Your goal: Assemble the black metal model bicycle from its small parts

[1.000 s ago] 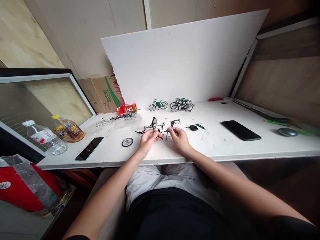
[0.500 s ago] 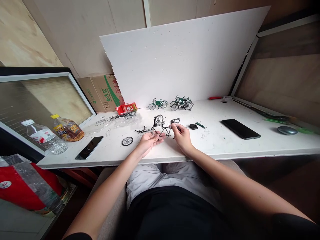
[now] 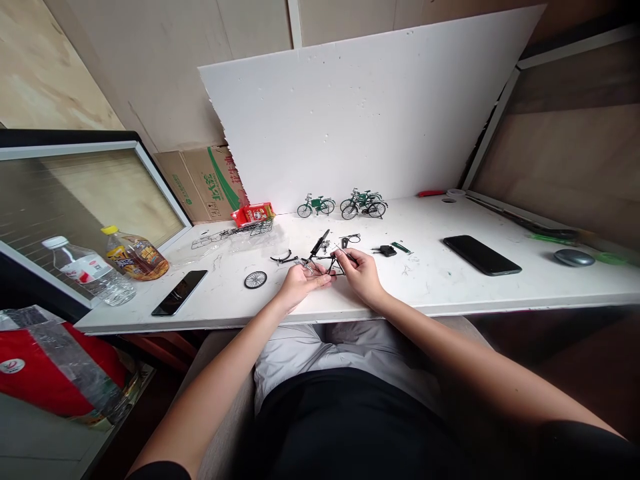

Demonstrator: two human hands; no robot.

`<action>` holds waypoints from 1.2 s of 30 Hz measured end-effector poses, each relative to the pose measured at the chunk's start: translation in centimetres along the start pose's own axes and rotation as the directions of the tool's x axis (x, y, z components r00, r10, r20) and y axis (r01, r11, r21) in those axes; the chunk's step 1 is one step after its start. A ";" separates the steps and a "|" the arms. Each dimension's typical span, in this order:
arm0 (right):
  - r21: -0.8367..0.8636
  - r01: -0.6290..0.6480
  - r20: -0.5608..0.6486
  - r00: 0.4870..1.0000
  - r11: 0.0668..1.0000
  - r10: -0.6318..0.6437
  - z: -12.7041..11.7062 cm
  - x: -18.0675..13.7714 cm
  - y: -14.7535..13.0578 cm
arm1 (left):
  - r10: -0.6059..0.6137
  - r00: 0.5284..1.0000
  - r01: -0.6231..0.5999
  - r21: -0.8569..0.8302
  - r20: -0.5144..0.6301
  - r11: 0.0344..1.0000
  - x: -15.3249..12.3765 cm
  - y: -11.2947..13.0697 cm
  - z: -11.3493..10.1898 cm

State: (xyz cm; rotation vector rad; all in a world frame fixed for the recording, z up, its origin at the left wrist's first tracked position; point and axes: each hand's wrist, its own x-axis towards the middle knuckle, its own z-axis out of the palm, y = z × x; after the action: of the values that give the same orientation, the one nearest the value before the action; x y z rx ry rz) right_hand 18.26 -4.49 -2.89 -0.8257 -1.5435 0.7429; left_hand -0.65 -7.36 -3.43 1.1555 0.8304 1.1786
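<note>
My left hand [image 3: 300, 283] and my right hand [image 3: 361, 272] both grip a small black model bicycle frame [image 3: 324, 259] with one wheel fitted, held just above the white table [image 3: 430, 280]. The fingers of both hands pinch its thin tubes. A loose black wheel [image 3: 255, 279] lies flat on the table to the left of my left hand. A curved black mudguard piece [image 3: 283, 258] rests just behind it. Small black and green parts [image 3: 389, 251] lie right of my right hand.
Finished green model bicycles [image 3: 316, 206] [image 3: 363, 205] stand at the back by a white foam board [image 3: 360, 113]. Black phones lie at left [image 3: 180, 292] and right [image 3: 481, 255]. Two bottles [image 3: 90, 270] [image 3: 135, 253], a red packet [image 3: 253, 214], a wire rack [image 3: 235, 233] and a mouse [image 3: 574, 257] are around.
The bicycle frame has been turned in my hands, so its wheel went from face-on to edge-on. Both hands stayed at the same spot above the table's front.
</note>
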 end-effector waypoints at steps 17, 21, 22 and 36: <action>-0.211 0.035 -0.005 0.999 0.977 -0.037 -0.2 -0.2 -0.3 | 0.006 0.991 -0.016 -0.071 -0.137 0.997 0.0 0.1 0.1; -0.150 0.058 0.043 0.998 0.987 -0.052 -0.1 -0.2 0.2 | 0.012 0.994 -0.013 -0.005 -0.112 1.000 0.1 -0.2 0.0; -0.131 0.066 0.053 0.997 0.989 -0.059 0.0 -0.2 0.4 | 0.016 0.994 -0.015 0.008 -0.111 1.000 0.1 -0.3 -0.1; 0.058 -0.089 -0.028 0.995 0.994 0.091 -0.4 0.2 0.3 | 0.052 0.994 -0.060 -0.092 -0.094 0.994 0.5 -0.3 -0.5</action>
State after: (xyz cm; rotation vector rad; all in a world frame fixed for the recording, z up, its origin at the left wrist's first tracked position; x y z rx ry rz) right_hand 18.70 -4.12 -2.97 -0.8654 -1.4590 0.8324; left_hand -0.94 -6.78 -3.82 1.0600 0.8065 1.3114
